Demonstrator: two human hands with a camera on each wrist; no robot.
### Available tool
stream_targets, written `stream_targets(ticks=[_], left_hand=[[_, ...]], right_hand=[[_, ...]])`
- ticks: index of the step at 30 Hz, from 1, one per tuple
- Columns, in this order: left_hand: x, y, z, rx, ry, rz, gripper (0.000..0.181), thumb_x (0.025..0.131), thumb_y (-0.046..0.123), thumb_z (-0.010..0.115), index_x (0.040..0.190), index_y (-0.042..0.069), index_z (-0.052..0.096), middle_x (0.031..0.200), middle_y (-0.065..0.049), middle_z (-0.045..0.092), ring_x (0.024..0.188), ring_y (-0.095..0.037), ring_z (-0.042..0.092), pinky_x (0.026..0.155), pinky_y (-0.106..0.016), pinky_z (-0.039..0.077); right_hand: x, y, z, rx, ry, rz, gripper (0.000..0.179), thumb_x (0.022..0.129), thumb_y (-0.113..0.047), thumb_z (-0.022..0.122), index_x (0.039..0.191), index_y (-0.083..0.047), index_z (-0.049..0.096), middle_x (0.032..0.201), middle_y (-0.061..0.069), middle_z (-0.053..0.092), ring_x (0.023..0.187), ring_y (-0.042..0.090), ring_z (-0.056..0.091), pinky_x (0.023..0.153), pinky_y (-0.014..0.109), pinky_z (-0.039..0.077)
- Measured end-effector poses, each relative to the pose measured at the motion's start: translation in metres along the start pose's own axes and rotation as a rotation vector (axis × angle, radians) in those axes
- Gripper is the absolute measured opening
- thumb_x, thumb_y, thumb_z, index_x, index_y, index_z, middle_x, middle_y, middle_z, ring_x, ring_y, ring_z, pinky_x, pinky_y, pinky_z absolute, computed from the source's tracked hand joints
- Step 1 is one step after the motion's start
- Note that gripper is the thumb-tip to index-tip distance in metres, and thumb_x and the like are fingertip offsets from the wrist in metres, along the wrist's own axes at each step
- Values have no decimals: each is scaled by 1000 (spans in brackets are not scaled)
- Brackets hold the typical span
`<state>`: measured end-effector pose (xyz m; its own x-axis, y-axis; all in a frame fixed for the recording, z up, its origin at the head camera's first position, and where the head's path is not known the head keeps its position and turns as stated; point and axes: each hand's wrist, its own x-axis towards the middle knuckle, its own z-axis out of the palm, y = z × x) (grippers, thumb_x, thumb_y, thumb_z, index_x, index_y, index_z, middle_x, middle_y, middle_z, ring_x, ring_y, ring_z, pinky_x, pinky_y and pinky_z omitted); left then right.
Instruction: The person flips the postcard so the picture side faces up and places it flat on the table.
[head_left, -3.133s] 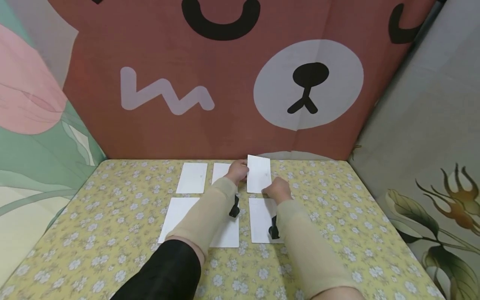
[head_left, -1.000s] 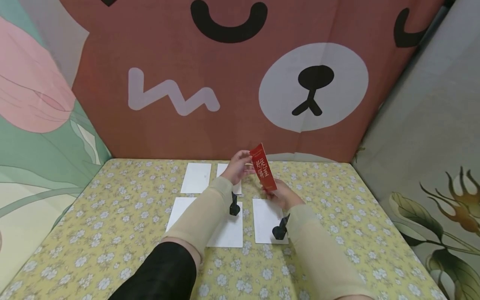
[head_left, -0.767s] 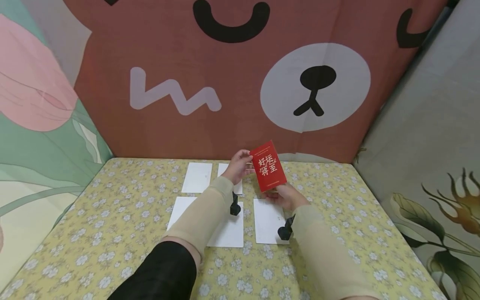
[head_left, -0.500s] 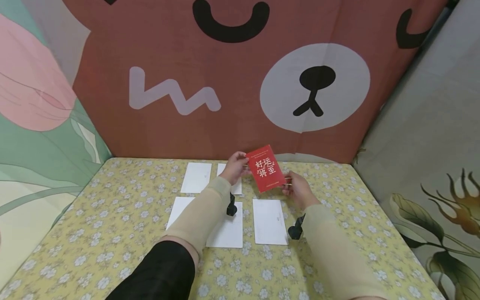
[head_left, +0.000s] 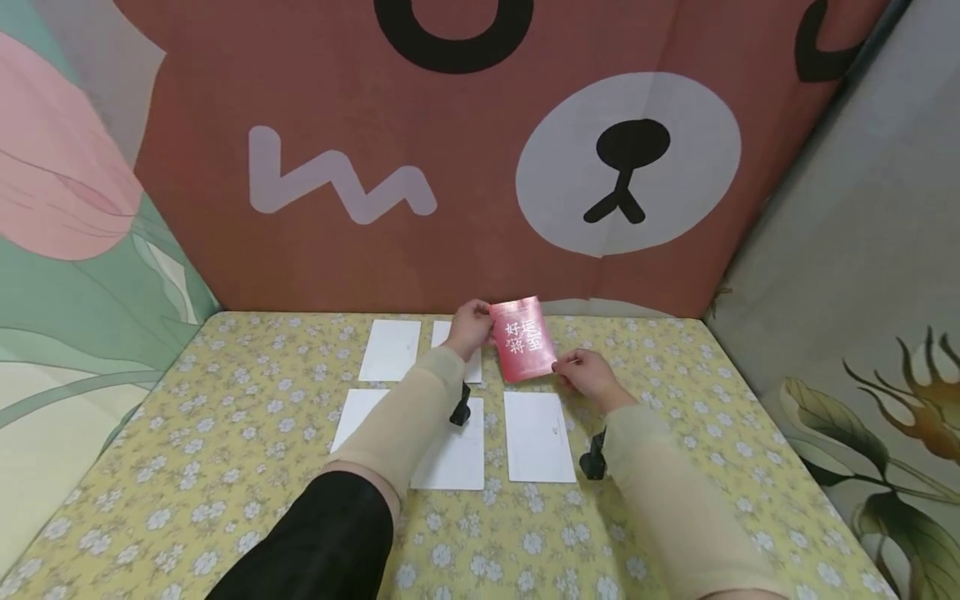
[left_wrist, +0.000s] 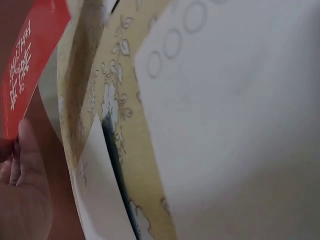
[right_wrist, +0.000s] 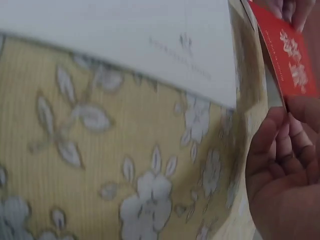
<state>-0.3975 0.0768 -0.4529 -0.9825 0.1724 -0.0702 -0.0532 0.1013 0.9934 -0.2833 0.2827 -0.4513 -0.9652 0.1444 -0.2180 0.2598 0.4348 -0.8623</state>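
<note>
The left hand [head_left: 471,327] is pinching the red Chinese-lettered card [head_left: 522,340] at ten o'clock, the right hand [head_left: 589,373] at four; its red face is now replacing the white side shown earlier, so it is hovering turned over above the flowered tablecloth [head_left: 225,467], a white card [head_left: 540,437] lying at its six o'clock

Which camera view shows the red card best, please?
The head view: the red card shows nearly its whole face, despite glare. The left and right wrist views show only part, cut off by picture edges.
</note>
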Motion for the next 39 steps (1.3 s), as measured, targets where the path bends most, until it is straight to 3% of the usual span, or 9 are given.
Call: stream_targets(ticks=[2, 5, 9, 12, 17, 23, 26, 33, 39], left_hand=[[4, 0, 0, 146, 38, 54, 27, 99, -1, 57, 126, -5, 59, 101, -16, 66, 77, -20, 62, 73, -36, 58], [7, -1, 3, 410, 48, 91, 41, 96, 3, 62, 137, -4, 57, 117, -18, 68, 97, -23, 66, 85, -37, 56], [7, 0, 10, 746, -32, 105, 60, 97, 17, 68, 150, 1, 46, 135, -16, 64, 121, -30, 61, 105, -48, 46], [5, -1, 14, 893, -62, 92, 71, 95, 25, 72, 156, 7, 40, 137, -14, 63, 126, -32, 58, 111, -55, 37], [2, -8, 15, 990, -73, 59, 75, 92, 29, 77, 156, 15, 40, 137, -11, 63, 126, -31, 56, 111, -55, 33], [-3, -5, 18, 1074, -138, 81, 71, 92, 35, 78, 152, 12, 48, 139, -11, 61, 128, -33, 51, 107, -56, 36], [-4, -4, 20, 1103, -143, 61, 70, 92, 38, 77, 151, 13, 49, 140, -11, 59, 129, -32, 49, 107, -55, 36], [-5, -5, 23, 1097, -150, 39, 70, 95, 42, 73, 153, 11, 47, 143, -11, 58, 130, -31, 50, 110, -54, 35], [-2, 2, 15, 966, -155, 48, 64, 101, 42, 65, 153, 9, 47, 145, -11, 57, 133, -31, 53, 112, -55, 34]], right_hand=[[0, -5, 4, -83, 13, -10, 19, 103, -18, 61, 104, 1, 63, 85, 8, 64, 73, 17, 57, 66, 31, 47], [-1, -11, 11, -190, 30, 8, 19, 100, -20, 63, 97, -2, 63, 79, 7, 63, 69, 19, 55, 62, 31, 45], [0, -10, 19, -240, 67, 68, 17, 99, -19, 66, 97, -3, 61, 81, 9, 62, 68, 20, 54, 58, 30, 44], [2, -6, 26, -243, 86, 102, 16, 98, -16, 68, 99, -3, 59, 86, 11, 62, 70, 20, 54, 57, 29, 44], [4, -1, 34, -242, 70, 116, 17, 98, -16, 69, 99, -4, 58, 89, 11, 62, 73, 21, 55, 58, 30, 45], [4, 0, 35, -307, 109, 84, 17, 97, -15, 69, 92, -5, 57, 85, 11, 60, 73, 23, 55, 58, 31, 44], [4, 0, 35, -357, 121, 61, 17, 97, -14, 69, 88, -5, 57, 82, 10, 59, 71, 23, 55, 57, 31, 44], [1, 0, 36, -424, 133, 64, 19, 96, -14, 69, 84, -7, 56, 80, 8, 59, 72, 22, 55, 59, 30, 44], [0, 0, 32, -436, 116, 42, 18, 99, -14, 66, 85, -6, 57, 79, 8, 59, 70, 21, 53, 59, 31, 43]])
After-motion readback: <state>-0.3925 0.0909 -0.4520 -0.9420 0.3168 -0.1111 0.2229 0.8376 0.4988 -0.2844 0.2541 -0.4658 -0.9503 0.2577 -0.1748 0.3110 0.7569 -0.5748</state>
